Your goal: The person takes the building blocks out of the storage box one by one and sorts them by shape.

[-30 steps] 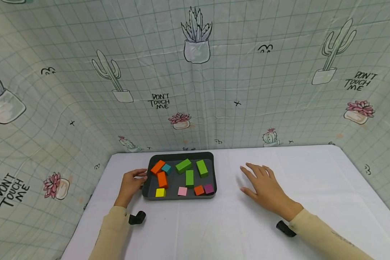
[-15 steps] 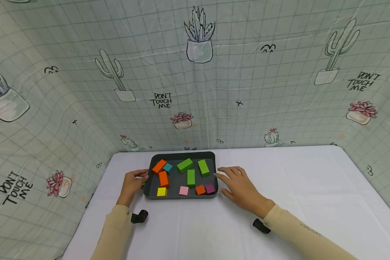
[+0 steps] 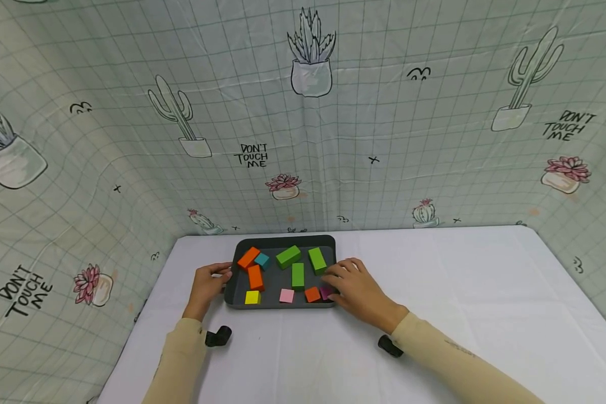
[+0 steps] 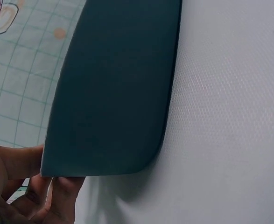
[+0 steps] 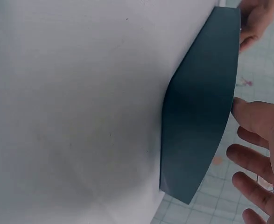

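Note:
A dark grey tray (image 3: 270, 303) lies on the white table with coloured blocks in it. At its left end my left hand (image 3: 205, 287) grips the rim, thumb on top and fingers against the outer side in the left wrist view. My right hand (image 3: 359, 294) is over the tray's right rim, its fingers spread and relaxed. Its fingertips are above the purple block (image 3: 326, 292), partly covering it, and close to a green block (image 3: 317, 261). In the right wrist view, the thumb (image 5: 249, 114) overlaps the tray's edge. Nothing shows between the right hand's fingers.
Also in the tray are two more green blocks (image 3: 297, 276), several orange blocks (image 3: 255, 278), a blue block (image 3: 262, 260), a yellow block (image 3: 252, 297) and a pink block (image 3: 287, 295). A patterned cloth (image 3: 363, 129) rises behind the white tabletop (image 3: 464, 292).
My right hand has moved left from the tabletop to over the tray's right rim. The left hand has stayed at the tray's left end.

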The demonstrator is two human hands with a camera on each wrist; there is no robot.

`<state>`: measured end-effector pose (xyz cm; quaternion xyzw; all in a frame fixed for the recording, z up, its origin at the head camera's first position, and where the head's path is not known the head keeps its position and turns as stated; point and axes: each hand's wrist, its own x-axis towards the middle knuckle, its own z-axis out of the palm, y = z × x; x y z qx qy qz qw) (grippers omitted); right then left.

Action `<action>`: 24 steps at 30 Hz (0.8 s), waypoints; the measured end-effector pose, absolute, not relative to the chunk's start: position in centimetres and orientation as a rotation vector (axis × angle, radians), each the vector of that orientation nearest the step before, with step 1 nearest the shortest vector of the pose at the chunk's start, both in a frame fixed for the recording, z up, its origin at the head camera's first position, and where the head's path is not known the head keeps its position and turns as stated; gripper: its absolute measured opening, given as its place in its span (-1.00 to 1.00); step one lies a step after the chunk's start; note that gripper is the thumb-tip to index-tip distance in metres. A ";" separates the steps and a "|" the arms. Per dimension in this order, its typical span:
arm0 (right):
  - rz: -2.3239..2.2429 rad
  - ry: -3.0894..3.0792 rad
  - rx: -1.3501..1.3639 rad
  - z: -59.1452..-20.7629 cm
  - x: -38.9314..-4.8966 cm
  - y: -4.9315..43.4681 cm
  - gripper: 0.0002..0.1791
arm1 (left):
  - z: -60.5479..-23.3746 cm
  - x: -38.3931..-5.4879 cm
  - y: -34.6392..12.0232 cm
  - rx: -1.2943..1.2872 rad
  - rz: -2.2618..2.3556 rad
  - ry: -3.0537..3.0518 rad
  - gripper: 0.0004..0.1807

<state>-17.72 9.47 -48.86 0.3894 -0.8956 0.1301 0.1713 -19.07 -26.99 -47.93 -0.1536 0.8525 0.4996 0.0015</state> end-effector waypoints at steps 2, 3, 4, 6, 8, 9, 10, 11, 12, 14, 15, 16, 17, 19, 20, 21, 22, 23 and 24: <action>0.373 -2.540 1.117 -48.8 -17.8 9.4 -0.58 | -47.9 -19.1 -27.0 -0.483 1.572 2.673 -0.65; 0.375 -2.541 1.122 -48.8 -17.9 9.3 -0.59 | -47.9 -19.1 -27.0 -0.482 1.573 2.672 -0.65; 0.372 -2.546 1.126 -48.8 -17.9 9.2 -0.59 | -47.9 -19.1 -27.0 -0.482 1.575 2.670 -0.65; 0.363 -2.559 1.135 -48.6 -18.0 9.0 -0.61 | -47.9 -19.0 -27.0 -0.484 1.574 2.669 -0.65; 0.340 -2.581 1.143 -48.5 -18.2 8.8 -0.64 | -48.0 -19.0 -27.0 -0.481 1.575 2.667 -0.65; 0.331 -2.593 1.149 -48.4 -18.2 8.7 -0.66 | -48.1 -19.0 -27.0 -0.479 1.576 2.668 -0.65; 0.322 -2.602 1.156 -48.3 -18.3 8.7 -0.67 | -48.1 -19.0 -27.0 -0.478 1.577 2.667 -0.65; 0.314 -2.612 1.163 -48.2 -18.4 8.5 -0.69 | -48.1 -19.0 -27.0 -0.478 1.577 2.668 -0.65; 0.306 -2.622 1.169 -48.2 -18.5 8.4 -0.71 | -48.1 -19.0 -27.0 -0.479 1.576 2.669 -0.65; 0.301 -2.640 1.182 -48.1 -18.7 8.3 -0.74 | -48.1 -19.1 -27.0 -0.484 1.576 2.668 -0.65; 0.302 -2.648 1.186 -48.1 -18.8 8.2 -0.76 | -48.1 -19.1 -27.0 -0.486 1.575 2.668 -0.65; 0.299 -2.658 1.188 -48.1 -18.8 8.1 -0.77 | -48.1 -19.1 -26.9 -0.490 1.575 2.666 -0.65; 0.295 -2.667 1.188 -48.2 -18.9 8.1 -0.78 | -48.1 -19.1 -26.9 -0.493 1.574 2.665 -0.65; 0.292 -2.680 1.187 -48.3 -19.0 8.0 -0.81 | -48.0 -19.2 -26.9 -0.502 1.573 2.661 -0.65; 0.291 -2.684 1.186 -48.4 -19.0 7.9 -0.82 | -48.0 -19.2 -26.8 -0.504 1.574 2.659 -0.65; 0.287 -2.686 1.184 -48.4 -19.1 7.9 -0.83 | -47.9 -19.2 -26.8 -0.509 1.575 2.656 -0.65; 0.284 -2.686 1.184 -48.5 -19.1 7.9 -0.83 | -47.9 -19.2 -26.8 -0.514 1.577 2.650 -0.65; 0.280 -2.683 1.183 -48.6 -19.1 7.8 -0.84 | -47.8 -19.2 -26.8 -0.515 1.580 2.646 -0.65; 0.276 -2.678 1.184 -48.6 -19.1 7.8 -0.85 | -47.8 -19.2 -26.8 -0.517 1.584 2.642 -0.65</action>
